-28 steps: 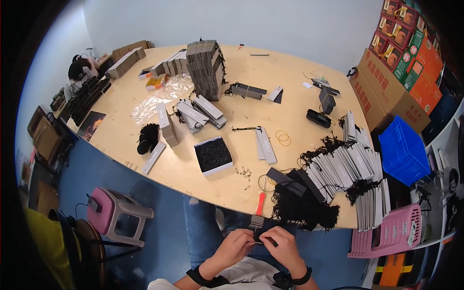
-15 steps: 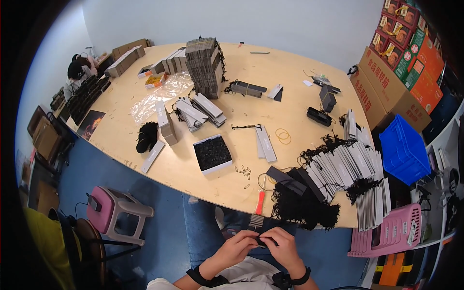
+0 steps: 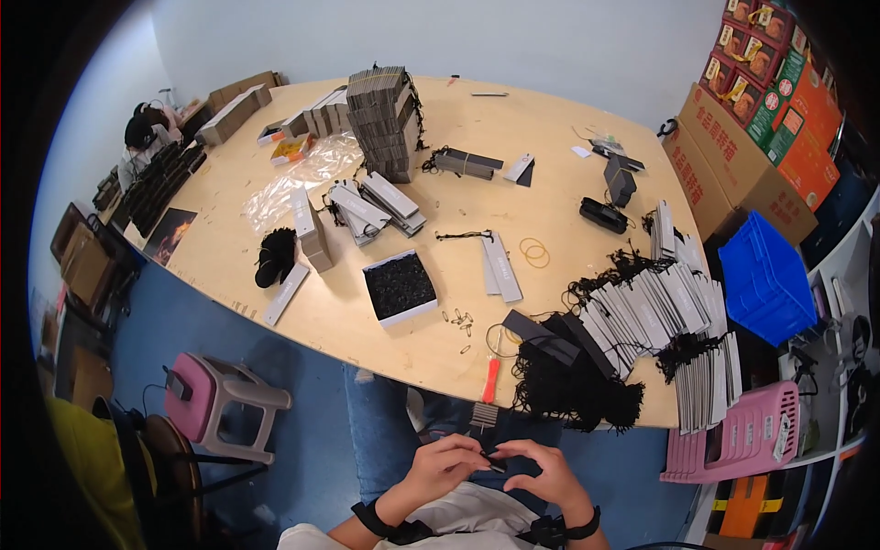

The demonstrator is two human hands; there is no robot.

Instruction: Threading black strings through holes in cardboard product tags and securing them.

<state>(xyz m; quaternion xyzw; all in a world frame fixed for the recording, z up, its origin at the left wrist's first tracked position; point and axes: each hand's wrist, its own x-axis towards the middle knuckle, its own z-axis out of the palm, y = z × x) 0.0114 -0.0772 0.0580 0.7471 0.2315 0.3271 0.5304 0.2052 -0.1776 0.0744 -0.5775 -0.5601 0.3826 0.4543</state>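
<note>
Over my lap, below the table's near edge, my left hand (image 3: 447,469) pinches a small dark piece (image 3: 496,462); its exact kind is too small to make out. Close beside it on the right, my right hand (image 3: 543,472) has its thumb and forefinger apart, with the forefinger tip near the piece. Just beyond the hands, a tool with a red-orange handle (image 3: 492,380) sticks out over the table edge. Under it is a small striped grey block (image 3: 484,417). A heap of black cords (image 3: 577,394) hangs at the edge to the right.
Many grey tags with black cords (image 3: 655,316) lie fanned at the right. A white box of small black pieces (image 3: 401,287) stands mid-table, with loose metal pins (image 3: 460,320) nearby. Behind rises a tall stack of tags (image 3: 380,119). A blue crate (image 3: 765,280) is beyond the right edge.
My right hand has opened and moved slightly right, its thumb parting from the forefinger. My left hand stays near the same place, still pinching the dark piece.
</note>
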